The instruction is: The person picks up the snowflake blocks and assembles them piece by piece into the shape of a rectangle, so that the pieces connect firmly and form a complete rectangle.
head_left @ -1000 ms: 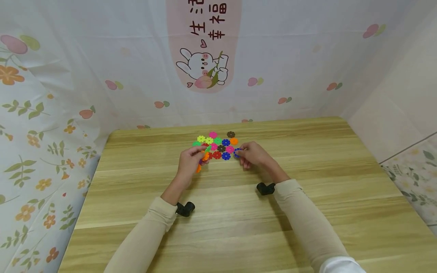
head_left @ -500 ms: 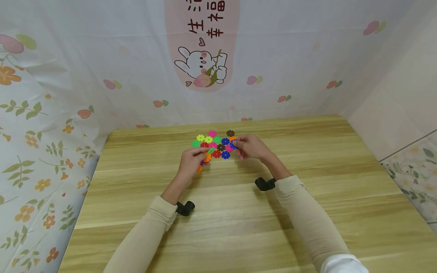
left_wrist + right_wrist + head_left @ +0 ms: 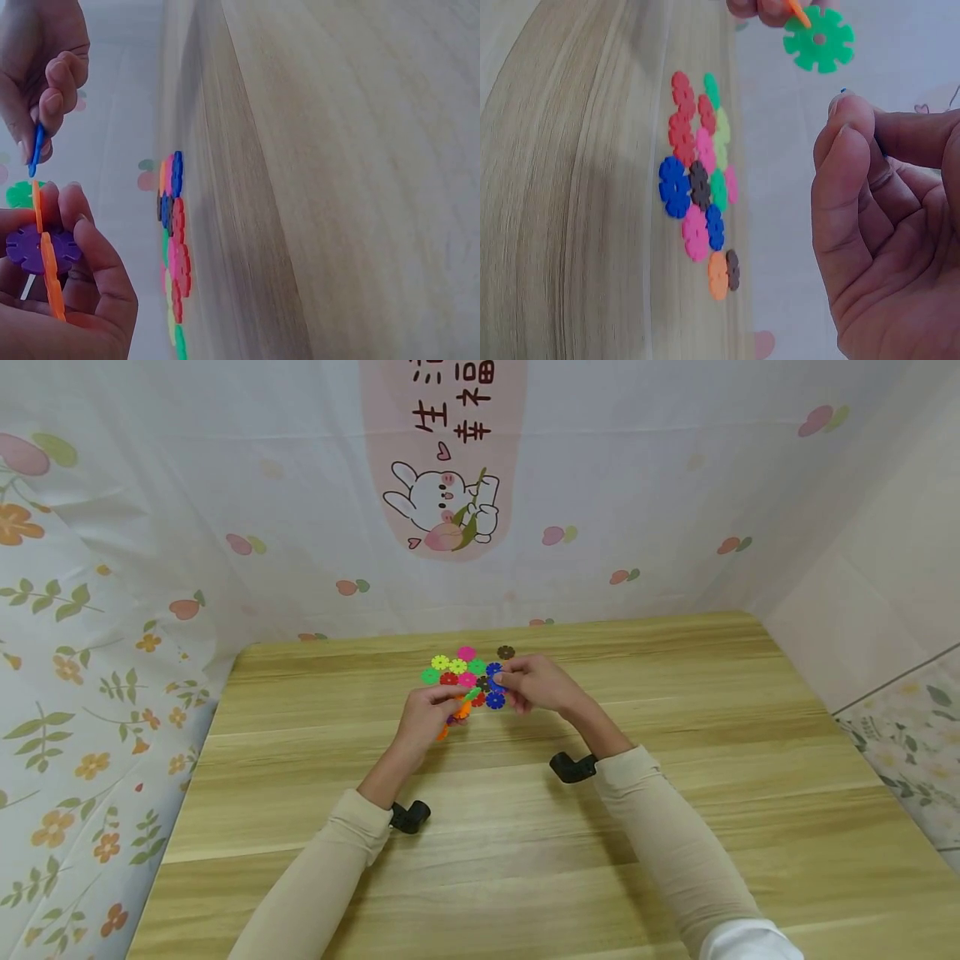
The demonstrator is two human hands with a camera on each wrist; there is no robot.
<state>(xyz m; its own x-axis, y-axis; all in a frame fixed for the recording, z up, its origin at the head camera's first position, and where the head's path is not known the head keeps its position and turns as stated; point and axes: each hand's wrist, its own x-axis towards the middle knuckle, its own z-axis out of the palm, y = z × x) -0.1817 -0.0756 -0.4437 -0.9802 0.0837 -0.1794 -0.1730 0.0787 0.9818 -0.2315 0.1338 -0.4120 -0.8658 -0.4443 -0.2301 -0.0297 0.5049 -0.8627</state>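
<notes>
Chinese writing in dark reddish brown is printed on a pink panel (image 3: 382, 410) of the white cloth (image 3: 615, 485) hung behind the table (image 3: 675, 827). Two lines are seen in the head view, both turned on their side, so that they are read from bottom to top. In the left line, 生 (image 3: 431, 417) is followed by a character (image 3: 429, 372) cut off by the upper edge, apparently 活. In the right line, 幸 (image 3: 471, 432) and 福 (image 3: 474, 385), together "happiness", can be read. Beneath the lettering, a rabbit (image 3: 435, 497) is drawn, likewise sideways.
</notes>
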